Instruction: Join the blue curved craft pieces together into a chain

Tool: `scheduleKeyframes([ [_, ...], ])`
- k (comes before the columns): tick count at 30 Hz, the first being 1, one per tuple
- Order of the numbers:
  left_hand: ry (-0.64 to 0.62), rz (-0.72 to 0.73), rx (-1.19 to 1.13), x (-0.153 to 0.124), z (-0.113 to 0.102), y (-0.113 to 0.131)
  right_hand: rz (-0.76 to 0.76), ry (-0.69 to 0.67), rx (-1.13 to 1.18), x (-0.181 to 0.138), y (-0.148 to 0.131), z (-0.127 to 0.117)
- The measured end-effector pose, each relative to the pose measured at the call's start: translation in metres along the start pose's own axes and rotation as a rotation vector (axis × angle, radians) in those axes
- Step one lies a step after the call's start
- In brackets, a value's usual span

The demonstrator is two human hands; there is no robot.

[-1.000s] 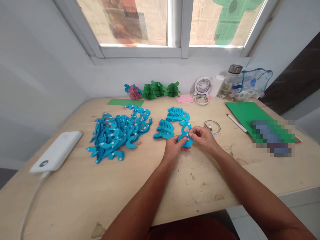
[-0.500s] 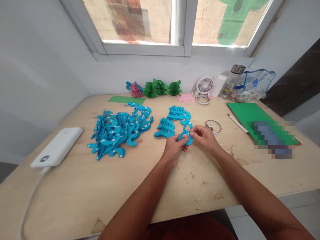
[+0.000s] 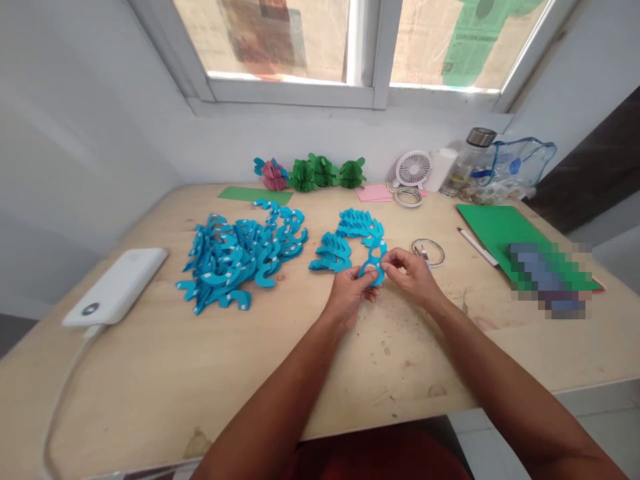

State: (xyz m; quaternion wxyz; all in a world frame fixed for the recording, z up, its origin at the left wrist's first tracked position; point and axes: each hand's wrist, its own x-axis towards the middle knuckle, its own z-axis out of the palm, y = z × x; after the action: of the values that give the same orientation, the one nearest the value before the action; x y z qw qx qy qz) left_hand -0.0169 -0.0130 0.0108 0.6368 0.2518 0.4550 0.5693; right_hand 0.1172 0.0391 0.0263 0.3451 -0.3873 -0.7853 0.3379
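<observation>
My left hand (image 3: 354, 291) pinches a curved blue paper strip (image 3: 371, 271) between thumb and fingers, low over the table. From the other side, the fingertips of my right hand (image 3: 406, 269) are closed at the strip's right edge, by a small white patch; what exactly they pinch is too small to make out. The strip runs on upward into a chain of folded blue paper (image 3: 359, 225) lying on the table. Left of my hands spreads a large heap of blue paper chains (image 3: 235, 257) with white patches.
Tape rolls (image 3: 427, 253) lie right of my hands, near a pen (image 3: 477, 247) and a green sheet (image 3: 505, 230). Along the wall stand green paper figures (image 3: 323, 172), a small fan (image 3: 413, 169) and a bottle (image 3: 467, 163). A white power bank (image 3: 117, 285) with cable sits at left.
The view has shifted slightly. Both hands keep almost the same place and hold at the blue paper strip; little else differs.
</observation>
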Motion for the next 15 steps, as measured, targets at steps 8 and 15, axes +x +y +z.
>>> scheduleKeyframes([
  [8,0.086,0.053,-0.004,-0.0008,0.0021,0.0016,-0.177,0.044,-0.194,-0.0018,-0.0011,0.0031],
  [15,0.113,0.068,-0.001,-0.0006,0.0022,0.0015,-0.274,0.066,-0.317,-0.0037,-0.0041,0.0054],
])
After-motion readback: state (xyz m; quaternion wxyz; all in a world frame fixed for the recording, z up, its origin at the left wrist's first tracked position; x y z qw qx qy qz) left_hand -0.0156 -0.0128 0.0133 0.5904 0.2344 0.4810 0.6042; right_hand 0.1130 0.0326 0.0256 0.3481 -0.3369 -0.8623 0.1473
